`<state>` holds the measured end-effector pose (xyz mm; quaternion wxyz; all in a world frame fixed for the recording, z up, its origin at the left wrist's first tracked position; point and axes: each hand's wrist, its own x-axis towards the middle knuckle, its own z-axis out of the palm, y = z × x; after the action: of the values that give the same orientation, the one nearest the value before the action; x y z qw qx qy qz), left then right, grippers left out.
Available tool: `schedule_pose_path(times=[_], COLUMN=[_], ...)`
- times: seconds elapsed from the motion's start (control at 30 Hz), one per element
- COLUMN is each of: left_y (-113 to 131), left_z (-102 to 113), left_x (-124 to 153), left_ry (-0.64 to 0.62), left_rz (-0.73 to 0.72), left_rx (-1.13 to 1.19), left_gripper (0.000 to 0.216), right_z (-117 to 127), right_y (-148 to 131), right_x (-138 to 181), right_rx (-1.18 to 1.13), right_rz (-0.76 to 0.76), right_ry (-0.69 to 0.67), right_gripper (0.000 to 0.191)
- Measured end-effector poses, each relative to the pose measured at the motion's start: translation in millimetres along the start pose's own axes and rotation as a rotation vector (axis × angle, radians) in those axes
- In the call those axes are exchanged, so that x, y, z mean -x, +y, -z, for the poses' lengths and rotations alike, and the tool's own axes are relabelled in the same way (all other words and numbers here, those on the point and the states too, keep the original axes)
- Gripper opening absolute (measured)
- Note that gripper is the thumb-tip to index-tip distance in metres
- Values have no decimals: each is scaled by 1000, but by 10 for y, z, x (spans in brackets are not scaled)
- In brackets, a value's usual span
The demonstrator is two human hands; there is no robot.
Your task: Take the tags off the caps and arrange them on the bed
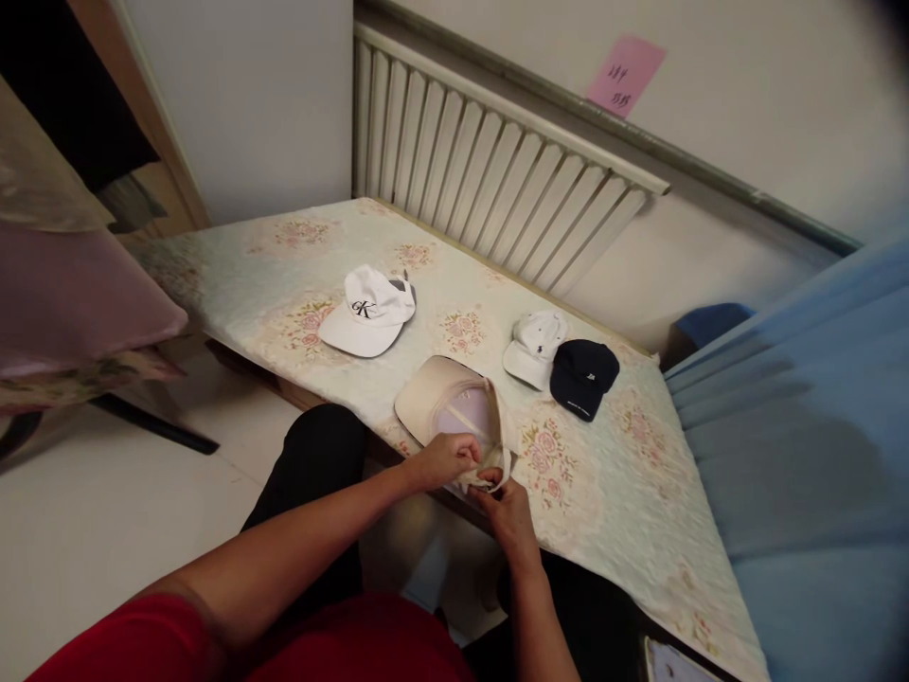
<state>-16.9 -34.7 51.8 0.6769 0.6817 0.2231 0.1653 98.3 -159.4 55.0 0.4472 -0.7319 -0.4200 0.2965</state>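
Observation:
A cream baseball cap (pixel 426 390) lies upside down at the near edge of the table, its lilac lining facing up and its brim pointing to the far left. My left hand (pixel 447 460) is closed in a pinch at the back of this cap, by its strap; the fingertips are partly hidden. From the other side, my right hand (pixel 509 516) grips the strap (pixel 506 469) between thumb and fingers. The strap's end and fastening are too small to make out.
On the flowered tablecloth (pixel 461 332) are a white cap with black letters (pixel 367 311), a smaller white cap (pixel 536 343) and a navy cap (pixel 583 377). A radiator (pixel 490 161) stands behind, a blue curtain (pixel 795 455) hangs at right, and a pink-covered chair (pixel 78 303) is at left.

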Motion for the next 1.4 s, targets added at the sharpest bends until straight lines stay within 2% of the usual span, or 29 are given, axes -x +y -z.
schedule_pose_path(times=[0.2,0.4,0.63,0.8,0.93,1.23,1.4], left_y=[-80,-91,-90,-121,-113,-98,-6], left_z=[18,88,68,103,132,99,127], left_x=[-47,-75,-117,-98,-72,-47,-15], left_ry=[-16,-152,-128,-169,-191,-118,-144], left_rz=[37,84,98,138,106,40,115], left_rx=[-47,-177,-226,-174,-180,-70,43], left_gripper=[13,10,7,14,13,15,17], right_z=[8,-13,-19,-21,-32,-29,-37], right_y=[25,43,27,59,65,136,141], right_x=[27,56,68,79,85,90,86], right_rx=[39,74,113,134,145,154,147], right_rz=[89,171,291,336,375,401,410], right_ry=[27,53,30,27,27,55,48], right_gripper=[15,14,9,12,11,11,10])
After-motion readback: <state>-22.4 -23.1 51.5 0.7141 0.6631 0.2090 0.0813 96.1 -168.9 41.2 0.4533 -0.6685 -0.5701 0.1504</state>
